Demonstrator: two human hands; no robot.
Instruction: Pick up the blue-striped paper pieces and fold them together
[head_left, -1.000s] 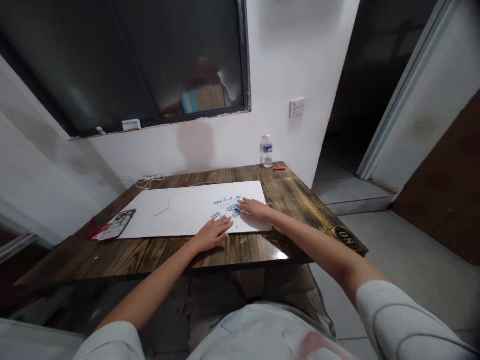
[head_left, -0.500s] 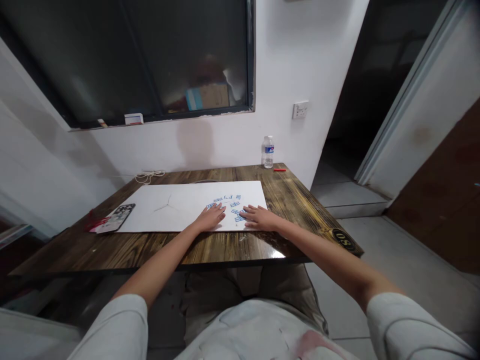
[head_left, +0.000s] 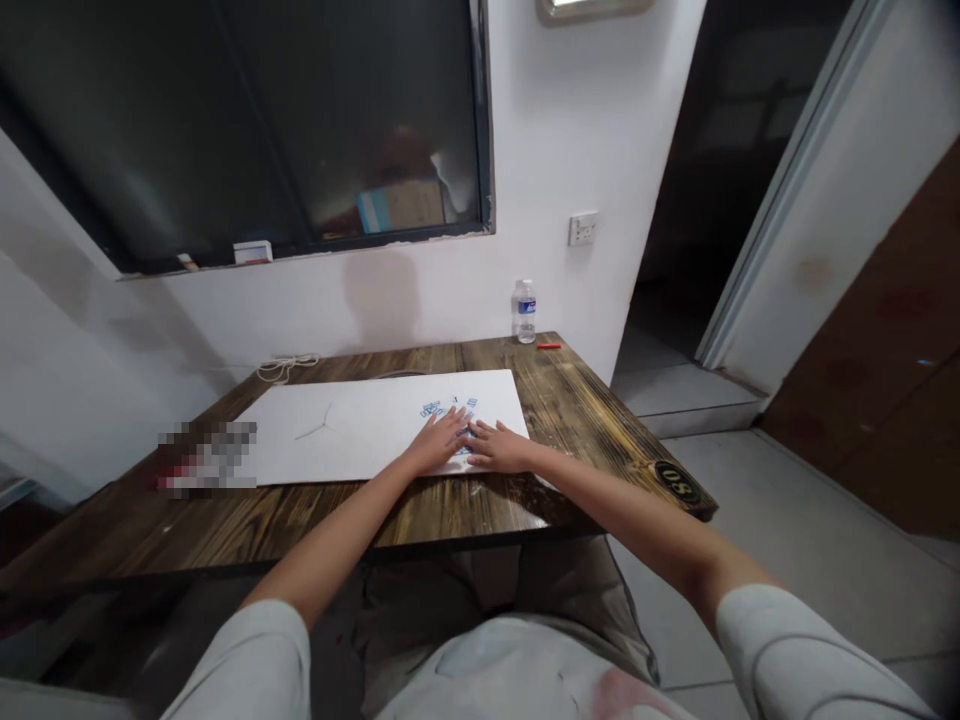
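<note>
The hands (fingertips nearly touching) lie among blue pieces.

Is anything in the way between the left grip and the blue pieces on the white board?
Nothing visible: the left grip lies flat on the white board, right beside the small blue pieces, with no object between them.

Marks read at my desk
A round black tag on the desk corner shows gold digits 0 and 8; the blue pieces and the water bottle label are too small to read.
</note>
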